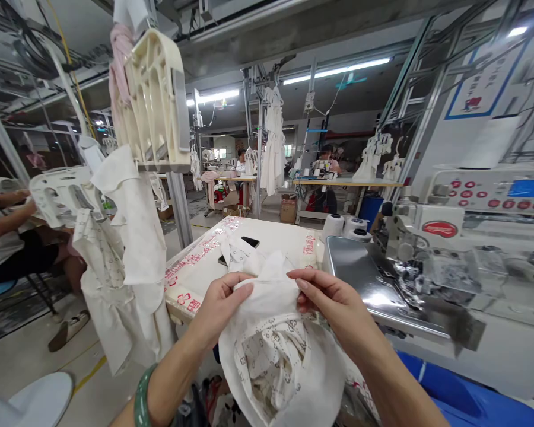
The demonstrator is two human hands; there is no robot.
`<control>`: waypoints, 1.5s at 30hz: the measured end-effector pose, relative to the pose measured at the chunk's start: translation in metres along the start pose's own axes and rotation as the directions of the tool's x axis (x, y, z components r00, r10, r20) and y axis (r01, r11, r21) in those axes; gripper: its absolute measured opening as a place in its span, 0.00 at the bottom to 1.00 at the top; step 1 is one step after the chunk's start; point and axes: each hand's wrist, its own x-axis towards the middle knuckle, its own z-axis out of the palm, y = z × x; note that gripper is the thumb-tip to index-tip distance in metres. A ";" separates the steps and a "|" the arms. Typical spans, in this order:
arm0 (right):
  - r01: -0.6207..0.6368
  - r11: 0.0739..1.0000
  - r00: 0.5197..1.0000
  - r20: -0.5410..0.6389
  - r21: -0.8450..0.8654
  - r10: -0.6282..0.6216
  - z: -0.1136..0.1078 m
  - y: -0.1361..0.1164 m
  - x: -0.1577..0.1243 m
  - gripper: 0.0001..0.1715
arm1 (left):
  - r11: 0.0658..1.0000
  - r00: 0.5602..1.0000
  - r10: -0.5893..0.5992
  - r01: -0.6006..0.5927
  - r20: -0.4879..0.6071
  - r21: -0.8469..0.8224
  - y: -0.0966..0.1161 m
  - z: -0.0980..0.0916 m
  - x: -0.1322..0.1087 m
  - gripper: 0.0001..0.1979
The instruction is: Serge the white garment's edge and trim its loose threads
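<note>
1. Left hand [222, 311]: is gripping the garment's gathered upper edge, its fingers closed over the cloth; a green bangle [142, 398] is circling the wrist.
2. Right hand [333, 305]: is pinching the same edge from the opposite side, thumb and fingers nearly closed.
3. White printed garment [267, 362]: is hanging between both hands, its long axis running downward toward the person.
4. Steel sewing machine plate [360, 284]: is sitting just beyond the right hand, nearer it than the left.
5. Desk [276, 234]: is carrying a black phone [250, 242] beyond the hands.
6. Hanging white garments [124, 255]: are draping beyond the left hand, near a seated co-worker [9, 237].
</note>
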 end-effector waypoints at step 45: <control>0.213 0.823 0.960 -0.044 -0.527 -0.277 0.044 -0.007 -0.004 0.06 | 0.891 0.956 0.293 -0.284 0.028 0.354 0.086 0.032 0.102 0.11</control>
